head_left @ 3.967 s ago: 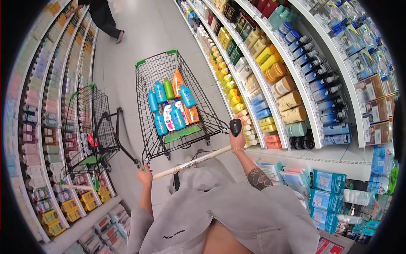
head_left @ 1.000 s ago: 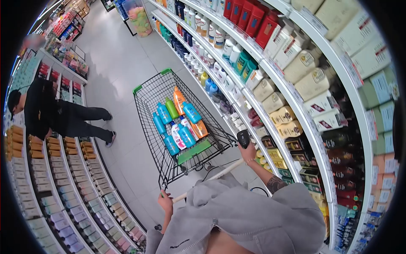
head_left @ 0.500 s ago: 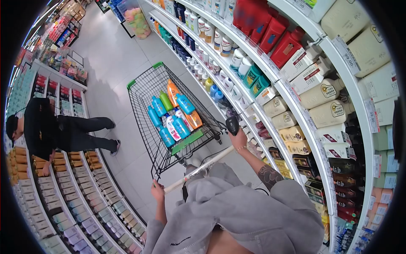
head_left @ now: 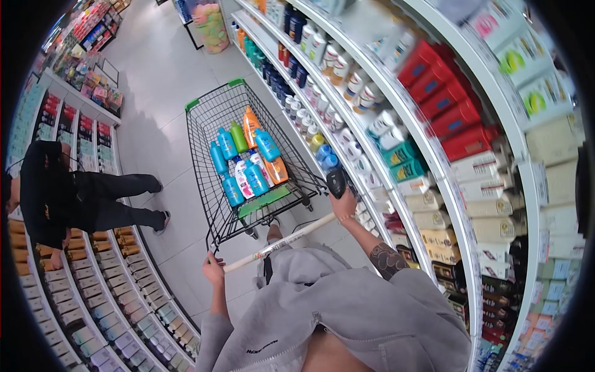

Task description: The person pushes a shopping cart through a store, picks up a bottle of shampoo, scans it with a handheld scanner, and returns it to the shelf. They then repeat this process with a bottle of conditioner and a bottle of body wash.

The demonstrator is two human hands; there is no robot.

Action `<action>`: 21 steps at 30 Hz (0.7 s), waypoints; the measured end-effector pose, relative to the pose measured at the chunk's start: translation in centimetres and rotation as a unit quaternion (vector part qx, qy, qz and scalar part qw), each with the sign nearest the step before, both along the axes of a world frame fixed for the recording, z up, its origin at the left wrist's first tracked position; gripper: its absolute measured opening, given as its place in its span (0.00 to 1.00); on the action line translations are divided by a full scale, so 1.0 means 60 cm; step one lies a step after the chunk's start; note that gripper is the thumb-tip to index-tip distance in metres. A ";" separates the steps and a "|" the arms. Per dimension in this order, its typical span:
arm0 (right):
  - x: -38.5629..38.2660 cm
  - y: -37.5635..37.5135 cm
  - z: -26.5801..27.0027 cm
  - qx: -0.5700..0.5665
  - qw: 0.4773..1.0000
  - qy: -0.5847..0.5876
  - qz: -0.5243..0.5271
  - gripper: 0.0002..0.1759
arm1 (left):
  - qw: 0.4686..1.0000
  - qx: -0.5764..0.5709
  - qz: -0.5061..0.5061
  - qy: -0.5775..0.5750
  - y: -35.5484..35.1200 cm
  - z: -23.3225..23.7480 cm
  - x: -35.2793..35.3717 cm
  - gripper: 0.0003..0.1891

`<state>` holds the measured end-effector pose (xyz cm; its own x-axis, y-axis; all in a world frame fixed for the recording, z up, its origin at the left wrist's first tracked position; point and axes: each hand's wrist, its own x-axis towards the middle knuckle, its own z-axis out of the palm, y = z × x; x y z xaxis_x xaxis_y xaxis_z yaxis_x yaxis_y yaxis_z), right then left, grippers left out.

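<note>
A black wire shopping cart (head_left: 201, 162) with green corners stands in front of me, its white handle (head_left: 282, 243) across my body. My left hand (head_left: 214, 270) is closed at the left end of that handle. My right hand (head_left: 344, 204) is at the right end, its fingers wrapped round a black handheld scanner (head_left: 336, 182), as far as its shape shows. Inside the cart lie several blue bottles (head_left: 268, 146), a green bottle (head_left: 238, 140), orange bottles (head_left: 250, 126) and white-and-pink bottles (head_left: 243, 178). A green panel (head_left: 264, 201) sits at the cart's near end.
Curved shelves of bottles (head_left: 403, 161) run close along the right, with red packs (head_left: 455, 111) on them. On the left, a person in black (head_left: 52, 192) reaches to a shelf of boxed goods (head_left: 102, 263). Tiled floor (head_left: 149, 80) runs ahead to a clear bin (head_left: 209, 28).
The right shelves have shifted right and down in view. The cart and my left hand sit slightly further left. The person in black still reaches to the shelf. Both my hands keep their holds.
</note>
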<state>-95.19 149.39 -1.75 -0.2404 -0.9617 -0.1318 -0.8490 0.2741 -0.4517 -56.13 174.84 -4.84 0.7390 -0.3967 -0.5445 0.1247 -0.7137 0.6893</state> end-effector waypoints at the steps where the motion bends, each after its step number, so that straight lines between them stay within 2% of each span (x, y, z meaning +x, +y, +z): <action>1: 0.010 -0.013 -0.005 0.001 1.000 0.002 0.002 0.31 | 1.000 0.001 0.008 0.003 -0.019 -0.001 0.012 0.28; 4: 0.041 -0.061 -0.024 -0.047 0.998 0.037 -0.002 0.26 | 1.000 0.012 0.017 0.002 -0.077 -0.007 0.038 0.28; 10: 0.071 -0.164 -0.078 0.073 0.995 0.069 -0.025 0.34 | 1.000 -0.001 0.008 -0.005 -0.180 -0.026 0.089 0.27; 12: 0.084 -0.193 -0.099 -0.014 0.998 0.056 -0.018 0.30 | 1.000 0.000 -0.006 0.000 -0.218 -0.037 0.109 0.27; 16: 0.127 -0.253 -0.114 -0.022 0.997 0.074 -0.021 0.29 | 1.000 -0.006 0.001 -0.001 -0.284 -0.049 0.155 0.26; 18: 0.145 -0.284 -0.123 0.010 0.998 0.061 -0.020 0.29 | 1.000 -0.004 0.004 0.000 -0.318 -0.056 0.180 0.26; 21: 0.160 -0.320 -0.149 -0.032 0.997 0.073 -0.015 0.27 | 1.000 -0.005 0.004 0.006 -0.353 -0.078 0.203 0.26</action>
<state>-85.56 130.17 -10.72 -0.2821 -0.9589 -0.0318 -0.8988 0.2757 -0.3408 -43.93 153.69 -9.53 0.7355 -0.3958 -0.5499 0.1390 -0.7063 0.6942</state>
